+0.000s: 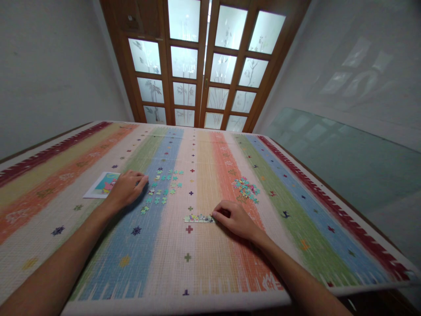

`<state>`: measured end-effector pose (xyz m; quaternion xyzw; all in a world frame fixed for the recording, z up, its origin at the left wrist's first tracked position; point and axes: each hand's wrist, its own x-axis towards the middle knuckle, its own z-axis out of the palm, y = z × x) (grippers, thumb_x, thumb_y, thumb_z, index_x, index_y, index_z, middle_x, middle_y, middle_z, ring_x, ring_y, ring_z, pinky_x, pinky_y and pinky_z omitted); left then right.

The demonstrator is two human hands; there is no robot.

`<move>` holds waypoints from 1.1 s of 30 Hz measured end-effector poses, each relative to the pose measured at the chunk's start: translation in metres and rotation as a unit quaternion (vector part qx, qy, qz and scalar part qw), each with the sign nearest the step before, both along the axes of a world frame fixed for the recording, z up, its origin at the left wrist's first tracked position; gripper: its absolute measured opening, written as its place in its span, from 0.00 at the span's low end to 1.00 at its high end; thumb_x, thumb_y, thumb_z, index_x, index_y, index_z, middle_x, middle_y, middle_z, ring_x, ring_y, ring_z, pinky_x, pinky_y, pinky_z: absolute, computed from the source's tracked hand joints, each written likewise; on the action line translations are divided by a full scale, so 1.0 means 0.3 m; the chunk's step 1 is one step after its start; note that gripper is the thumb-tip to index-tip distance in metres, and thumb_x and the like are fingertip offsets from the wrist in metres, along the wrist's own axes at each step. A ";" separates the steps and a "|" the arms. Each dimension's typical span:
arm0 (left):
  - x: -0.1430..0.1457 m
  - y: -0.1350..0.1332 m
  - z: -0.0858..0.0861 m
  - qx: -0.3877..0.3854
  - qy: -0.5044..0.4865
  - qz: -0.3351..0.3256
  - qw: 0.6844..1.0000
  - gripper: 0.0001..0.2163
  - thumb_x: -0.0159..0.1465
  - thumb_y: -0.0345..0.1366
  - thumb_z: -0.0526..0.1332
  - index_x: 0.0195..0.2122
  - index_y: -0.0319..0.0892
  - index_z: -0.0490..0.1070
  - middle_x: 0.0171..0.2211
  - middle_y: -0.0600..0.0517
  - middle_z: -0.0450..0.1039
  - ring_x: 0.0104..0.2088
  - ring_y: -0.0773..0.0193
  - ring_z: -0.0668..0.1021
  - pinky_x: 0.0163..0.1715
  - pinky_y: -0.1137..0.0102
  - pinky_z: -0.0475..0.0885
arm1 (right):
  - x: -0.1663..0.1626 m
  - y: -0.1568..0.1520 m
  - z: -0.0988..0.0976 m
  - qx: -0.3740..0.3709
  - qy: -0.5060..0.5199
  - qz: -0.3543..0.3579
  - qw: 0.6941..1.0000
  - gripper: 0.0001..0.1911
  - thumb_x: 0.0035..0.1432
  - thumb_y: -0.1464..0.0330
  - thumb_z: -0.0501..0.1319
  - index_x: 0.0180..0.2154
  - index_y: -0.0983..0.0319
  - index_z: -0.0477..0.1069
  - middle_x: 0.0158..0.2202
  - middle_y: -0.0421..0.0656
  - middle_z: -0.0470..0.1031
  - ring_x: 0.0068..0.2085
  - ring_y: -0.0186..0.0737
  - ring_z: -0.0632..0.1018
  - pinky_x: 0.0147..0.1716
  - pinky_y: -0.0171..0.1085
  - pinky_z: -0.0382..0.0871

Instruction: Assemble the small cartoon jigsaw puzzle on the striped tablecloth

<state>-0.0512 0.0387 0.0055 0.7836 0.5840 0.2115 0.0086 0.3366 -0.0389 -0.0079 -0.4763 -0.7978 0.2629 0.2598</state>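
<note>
My left hand (127,188) reaches over the left side of the table with loosely bent fingers apart, pointing right, and nothing visible in them. It covers part of a printed picture card (98,189). Just right of its fingertips, loose green and teal jigsaw puzzle pieces (164,191) lie spread out in rough rows. My right hand (235,217) rests near the middle, thumb and index finger closed in a pinch on a puzzle piece at the right end of a joined strip of puzzle pieces (199,218). Its fingertips partly hide that end.
A heap of mixed puzzle pieces (246,189) lies beyond my right hand. A striped, patterned tablecloth (204,263) covers the table. At the back stand wooden doors (201,66) with frosted panes, and a pale glass panel (329,136) leans along the right wall.
</note>
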 end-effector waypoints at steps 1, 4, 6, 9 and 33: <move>0.002 0.000 0.000 -0.002 0.004 -0.004 1.000 0.21 0.67 0.46 0.48 0.30 0.44 0.79 0.39 0.42 0.80 0.42 0.45 0.77 0.48 0.51 0.71 | 0.000 0.000 0.000 0.001 -0.002 0.000 1.000 0.07 0.62 0.69 0.63 0.32 0.62 0.77 0.31 0.44 0.79 0.33 0.38 0.77 0.35 0.37 0.67; 0.004 0.000 -0.004 0.006 0.011 -0.017 1.000 0.20 0.66 0.46 0.50 0.33 0.43 0.79 0.40 0.41 0.80 0.43 0.45 0.77 0.49 0.51 0.71 | 0.000 0.001 -0.001 0.002 -0.004 -0.001 1.000 0.07 0.62 0.69 0.63 0.32 0.63 0.77 0.31 0.44 0.79 0.33 0.38 0.76 0.35 0.37 0.67; 0.001 0.001 -0.006 0.013 0.013 -0.023 1.000 0.18 0.64 0.46 0.52 0.36 0.43 0.80 0.40 0.41 0.79 0.43 0.45 0.77 0.49 0.52 0.71 | 0.002 0.001 -0.004 0.004 -0.004 -0.001 1.000 0.07 0.62 0.69 0.63 0.32 0.63 0.77 0.31 0.44 0.79 0.33 0.38 0.76 0.35 0.37 0.67; -0.006 0.002 -0.009 0.013 0.019 -0.032 0.999 0.18 0.63 0.46 0.52 0.35 0.45 0.81 0.39 0.44 0.79 0.42 0.47 0.78 0.48 0.55 0.72 | 0.003 0.003 -0.008 0.008 -0.006 0.000 1.000 0.07 0.62 0.69 0.63 0.32 0.63 0.77 0.31 0.44 0.79 0.33 0.38 0.76 0.35 0.36 0.67; 0.039 -0.020 -0.029 -0.018 -0.050 -0.122 0.991 0.17 0.63 0.49 0.59 0.42 0.46 0.82 0.41 0.46 0.76 0.43 0.52 0.78 0.52 0.57 0.72 | 0.003 0.003 -0.008 0.011 -0.013 0.004 1.000 0.08 0.62 0.68 0.62 0.32 0.62 0.77 0.31 0.44 0.79 0.33 0.38 0.75 0.35 0.37 0.67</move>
